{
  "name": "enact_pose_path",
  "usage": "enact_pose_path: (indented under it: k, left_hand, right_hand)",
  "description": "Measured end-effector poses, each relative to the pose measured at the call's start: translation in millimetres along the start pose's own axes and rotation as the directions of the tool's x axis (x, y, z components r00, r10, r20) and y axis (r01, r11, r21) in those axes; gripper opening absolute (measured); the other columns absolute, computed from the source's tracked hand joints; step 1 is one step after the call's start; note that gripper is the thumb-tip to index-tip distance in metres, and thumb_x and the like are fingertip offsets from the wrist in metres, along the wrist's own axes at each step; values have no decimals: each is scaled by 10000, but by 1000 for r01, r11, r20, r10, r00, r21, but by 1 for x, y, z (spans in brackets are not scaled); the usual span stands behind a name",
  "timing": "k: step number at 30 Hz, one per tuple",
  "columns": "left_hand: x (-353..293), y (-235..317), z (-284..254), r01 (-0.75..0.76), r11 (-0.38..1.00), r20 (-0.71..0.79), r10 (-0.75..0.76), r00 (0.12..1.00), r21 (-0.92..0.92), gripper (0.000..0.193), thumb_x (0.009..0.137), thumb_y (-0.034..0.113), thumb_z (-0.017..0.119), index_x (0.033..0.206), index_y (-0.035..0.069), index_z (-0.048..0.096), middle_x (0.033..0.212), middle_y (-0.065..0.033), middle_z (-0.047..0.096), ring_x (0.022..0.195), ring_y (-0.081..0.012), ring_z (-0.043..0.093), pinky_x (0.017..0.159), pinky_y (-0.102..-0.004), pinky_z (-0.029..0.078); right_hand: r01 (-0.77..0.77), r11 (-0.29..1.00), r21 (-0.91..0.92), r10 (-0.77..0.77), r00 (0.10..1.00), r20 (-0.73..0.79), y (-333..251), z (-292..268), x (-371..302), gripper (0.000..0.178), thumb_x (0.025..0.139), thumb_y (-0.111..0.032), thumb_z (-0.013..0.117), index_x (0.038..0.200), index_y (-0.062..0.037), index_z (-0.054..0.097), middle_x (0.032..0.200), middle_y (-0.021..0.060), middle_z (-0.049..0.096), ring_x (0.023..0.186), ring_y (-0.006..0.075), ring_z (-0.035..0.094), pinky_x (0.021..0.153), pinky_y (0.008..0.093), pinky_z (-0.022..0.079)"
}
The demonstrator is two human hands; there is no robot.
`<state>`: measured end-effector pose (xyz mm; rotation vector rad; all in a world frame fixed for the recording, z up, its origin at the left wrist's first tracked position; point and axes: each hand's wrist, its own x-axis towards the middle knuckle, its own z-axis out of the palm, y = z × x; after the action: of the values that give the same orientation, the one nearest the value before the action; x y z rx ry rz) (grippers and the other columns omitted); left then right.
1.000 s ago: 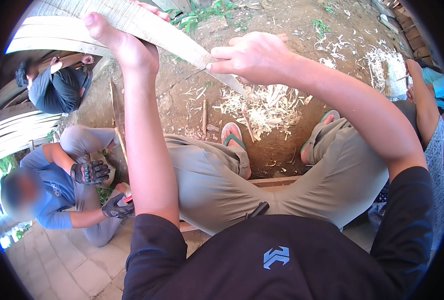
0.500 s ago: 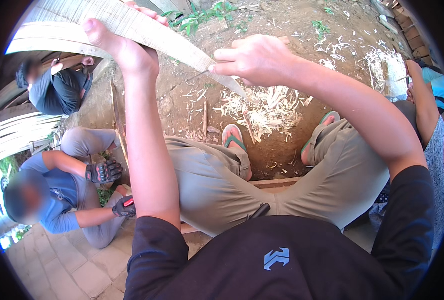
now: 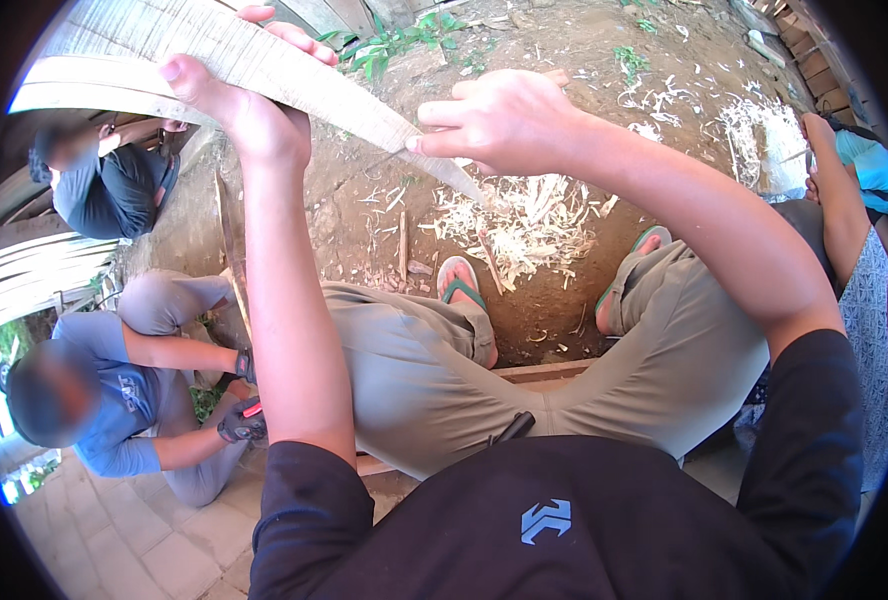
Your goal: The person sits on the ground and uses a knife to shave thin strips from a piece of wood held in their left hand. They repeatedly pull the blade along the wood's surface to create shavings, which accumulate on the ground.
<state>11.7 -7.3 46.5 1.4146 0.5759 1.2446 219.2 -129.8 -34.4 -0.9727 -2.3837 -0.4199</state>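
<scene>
A long pale slat (image 3: 304, 75), wood or bamboo, runs from the upper left toward the middle and narrows to its lower end. My left hand (image 3: 249, 120) is closed around it, thumb on the near side and fingertips showing past the far edge. In my right hand (image 3: 509, 125) is a knife; its brown handle (image 3: 560, 77) sticks out behind the fist. A thin dark bit of blade (image 3: 389, 158) shows by the slat's lower edge, close to its narrow end. The rest of the blade is hidden behind the slat.
Pale shavings (image 3: 534, 235) lie on the dirt ground beyond my feet in sandals. A co-worker with dark gloves (image 3: 239, 423) crouches at left; another person (image 3: 119, 190) sits farther back. At the right edge another person's arm (image 3: 844, 205) shows. Pale slats (image 3: 44, 270) lie at far left.
The crouching co-worker's upper gloved hand has shifted right and down, now partly behind my left arm. My hands keep their hold on the slat and the knife with hardly any movement.
</scene>
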Motion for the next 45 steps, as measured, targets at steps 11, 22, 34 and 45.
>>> enact_pose_path:
  k: [11,22,34,45]
  left_hand:
    - [-7,3,4,-89,993,33,87,996,74,1025,829,914,468,1312,10,487,997,-157,636,952,-301,645,928,-490,524]
    - [-3,-6,4,-131,982,24,129,991,138,891,957,742,485,1444,1,397,1153,-170,631,1074,-290,649,1001,-456,514]
    - [-13,1,10,-93,978,-26,100,995,185,847,996,716,456,1411,-22,416,1199,-207,639,1094,-308,659,1010,-453,499]
    - [-14,2,20,-55,995,4,54,999,85,709,1055,617,456,1388,-10,445,1189,-202,653,1086,-299,664,1014,-456,491]
  right_hand:
    - [-110,994,-28,106,988,-114,-8,-20,7,389,747,-85,723,1083,-280,728,955,-48,627,721,179,658,536,352,552]
    - [-167,986,-9,165,981,-103,0,-22,5,339,779,-107,699,1067,-278,746,931,-38,643,738,198,697,538,360,559]
    - [-159,986,-51,157,987,-41,5,-36,12,394,682,-110,766,1049,-249,724,892,-24,602,707,194,678,507,359,541]
    - [-204,979,31,205,978,-37,6,-39,7,418,669,-87,760,1053,-249,734,916,-21,615,697,209,687,499,370,538]
